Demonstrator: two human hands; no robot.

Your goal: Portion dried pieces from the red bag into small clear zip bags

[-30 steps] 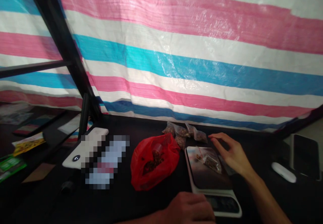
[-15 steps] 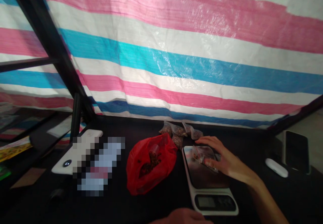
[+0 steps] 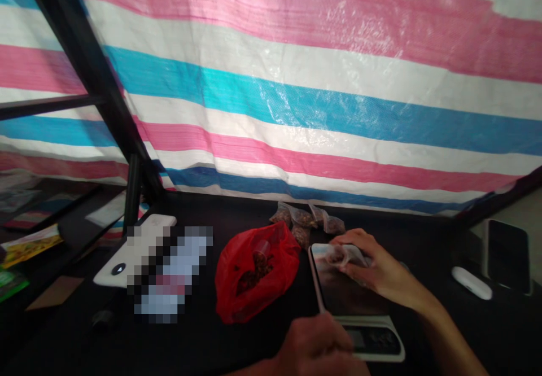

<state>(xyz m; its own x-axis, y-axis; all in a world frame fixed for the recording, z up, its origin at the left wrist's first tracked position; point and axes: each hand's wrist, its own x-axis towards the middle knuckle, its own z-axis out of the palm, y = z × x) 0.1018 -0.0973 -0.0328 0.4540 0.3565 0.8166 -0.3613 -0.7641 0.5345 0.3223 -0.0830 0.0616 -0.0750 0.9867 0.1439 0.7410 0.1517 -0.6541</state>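
Observation:
My right hand (image 3: 376,266) is closed on a small clear plastic bag (image 3: 337,256) with brownish contents, at the far half of the scale's metal plate. The kitchen scale (image 3: 345,291) is white-rimmed, with a dark display panel at its near end. My left hand (image 3: 315,342) is curled at the scale's near left corner, covering part of the display. Whatever it may hold is hidden. Left of the scale, an open red plastic bag (image 3: 231,274) contains loose brown pieces (image 3: 256,274) and a small clear cup (image 3: 263,246).
Several small filled bags (image 3: 300,218) lie behind the scale. A white earbud case (image 3: 472,283) and a phone (image 3: 508,257) are at right. At left lie a white device (image 3: 158,226), a blurred-out item (image 3: 178,263) and a yellow packet (image 3: 34,245). Striped sheeting (image 3: 296,105) hangs behind.
My left hand has risen from the bottom edge to the scale's near left corner. My right hand has closed further round the small bag on the plate. The view has shifted slightly.

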